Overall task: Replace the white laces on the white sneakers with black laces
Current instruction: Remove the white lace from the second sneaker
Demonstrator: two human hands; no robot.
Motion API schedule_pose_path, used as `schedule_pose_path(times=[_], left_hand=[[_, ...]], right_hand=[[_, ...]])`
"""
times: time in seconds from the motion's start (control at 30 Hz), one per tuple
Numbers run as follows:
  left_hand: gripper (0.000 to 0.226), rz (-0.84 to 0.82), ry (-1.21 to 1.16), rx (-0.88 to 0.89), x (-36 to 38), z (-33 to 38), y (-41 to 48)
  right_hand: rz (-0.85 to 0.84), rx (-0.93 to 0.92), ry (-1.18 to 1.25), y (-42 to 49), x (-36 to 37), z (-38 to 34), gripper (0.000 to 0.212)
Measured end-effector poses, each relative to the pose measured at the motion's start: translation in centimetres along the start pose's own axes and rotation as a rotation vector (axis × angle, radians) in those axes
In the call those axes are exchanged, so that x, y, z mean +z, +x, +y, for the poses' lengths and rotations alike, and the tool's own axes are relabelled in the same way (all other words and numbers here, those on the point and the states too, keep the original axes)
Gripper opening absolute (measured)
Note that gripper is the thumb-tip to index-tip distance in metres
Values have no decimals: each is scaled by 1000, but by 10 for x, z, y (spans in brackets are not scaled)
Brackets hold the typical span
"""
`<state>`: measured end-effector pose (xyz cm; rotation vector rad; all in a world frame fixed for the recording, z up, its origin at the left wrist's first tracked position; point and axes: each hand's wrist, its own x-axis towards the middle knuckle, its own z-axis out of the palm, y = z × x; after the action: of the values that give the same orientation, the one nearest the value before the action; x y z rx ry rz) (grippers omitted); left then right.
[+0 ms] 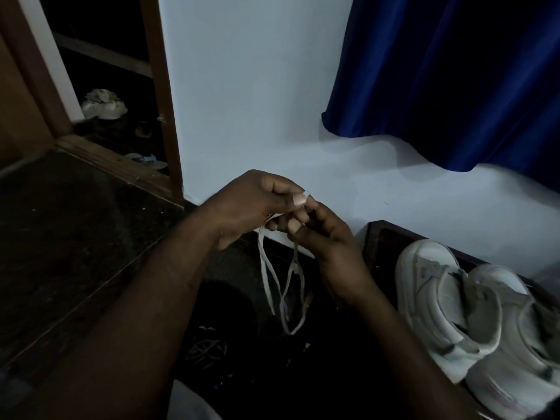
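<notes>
Sneakers (pixel 469 313) right, on dark stand (pixel 382 237) perhaps; left grip (pixel 254 204), right grip (pixel 328 237) pinching white lace (pixel 269 275); curtain (pixel 454 71) behind.

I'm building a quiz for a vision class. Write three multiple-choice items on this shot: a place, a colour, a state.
1. The white sneakers lie? A) at the person's left B) at the person's right C) on the person's feet
2. The curtain is? A) red B) blue C) green
3. The white lace is? A) threaded in a sneaker B) flat on the floor C) held by left hand and right hand

B: they sit by the right edge. B: deep blue cloth. C: fingers pinch it, loops hanging.
</notes>
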<state>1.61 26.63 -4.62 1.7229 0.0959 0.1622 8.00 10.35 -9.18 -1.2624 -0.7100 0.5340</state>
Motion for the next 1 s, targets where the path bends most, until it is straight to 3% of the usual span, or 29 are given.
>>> schedule_pose_path(times=[0.13,0.3,0.6,0.77,0.87,0.93,1.0], left_hand=[[16,24,-46,-4,2,-3,-1],[12,156,-155,49,-1,-5,1],[27,388,-380,114,-14,-4,-3],[16,572,-676,13,-28,-8,-1],[25,693,-753,-147,-42,-24,2],[33,700,-738,-200,-51,-36,0],[35,673,-522,-227,-59,-47,-2]], right_hand=[[-28,67,246,2,4,16,41],[-90,164,335,1,18,39,41],[-4,228,240,0,28,55,32],[40,262,223,-4,29,54,35],[44,293,278,-5,30,53,32],[50,304,287,-5,28,56,32],[64,296,344,-4,26,60,29]])
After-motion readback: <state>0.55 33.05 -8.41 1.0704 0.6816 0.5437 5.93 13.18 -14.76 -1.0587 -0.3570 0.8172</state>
